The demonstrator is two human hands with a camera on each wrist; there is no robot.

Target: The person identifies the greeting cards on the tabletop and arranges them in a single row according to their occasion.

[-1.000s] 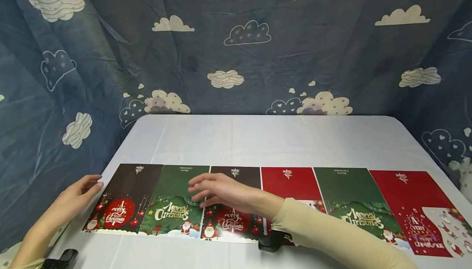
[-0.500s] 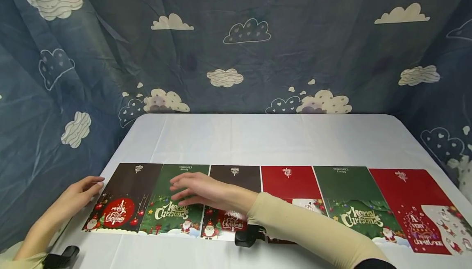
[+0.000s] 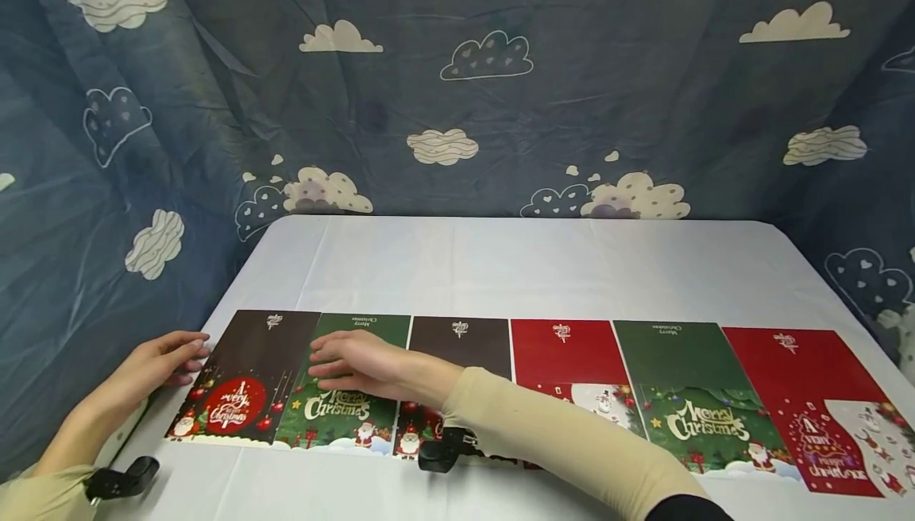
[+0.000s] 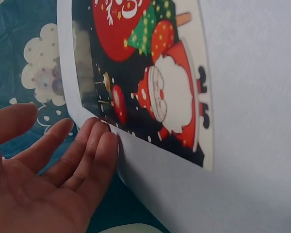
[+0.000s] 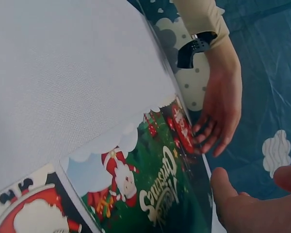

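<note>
My left hand (image 3: 152, 364) is at the left edge of the dark brown Christmas card (image 3: 279, 342), its fingers loosely bent and holding nothing. In the left wrist view, its fingertips (image 4: 106, 145) are close by that card's edge; whether they touch it I cannot tell. Over the green Merry Christmas card (image 3: 296, 426) hovers my right hand (image 3: 360, 362), fingers relaxed and pointing left, with nothing in them. The right forearm partly hides a second dark brown card (image 3: 457, 342) and a red card (image 3: 561, 354). The cards lie flat, printed faces up, in one row.
Farther right in the row are another green card (image 3: 665, 358) and another red card (image 3: 793, 362). They lie on a table with a white cloth (image 3: 457, 263). A dark blue cloud-patterned curtain (image 3: 400, 92) hangs behind and beside it.
My right hand has moved left, from the border of the second dark brown card to above the green one. The left hand has barely shifted. The cards stay in place.
</note>
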